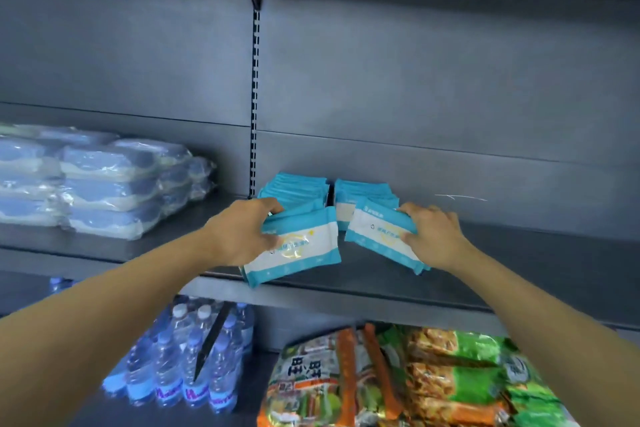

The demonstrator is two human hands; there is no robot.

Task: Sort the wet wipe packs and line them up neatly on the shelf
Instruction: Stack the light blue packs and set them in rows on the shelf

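Clear-wrapped blue packs (104, 184) sat stacked at the shelf's (502, 253) left end; water bottles (194, 357) and snack bags (415, 381) lay below. Two rows of wet wipe packs (332, 194) stood mid-shelf near the back. Left hand (242, 236) gripped a front pack (298, 253) at the shelf's front edge. Right hand (433, 236) clamped a second pack (377, 236).

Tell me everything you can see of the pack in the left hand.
The pack is a flat, soft, glossy pouch, white in the middle with teal bands along both long edges and a pale round emblem with small print too blurred to read. It looks sealed. It is tilted, its lower left corner hanging past the shelf front edge. The left hand grips its left end, thumb on the front face. It sits before two rows of like packs.
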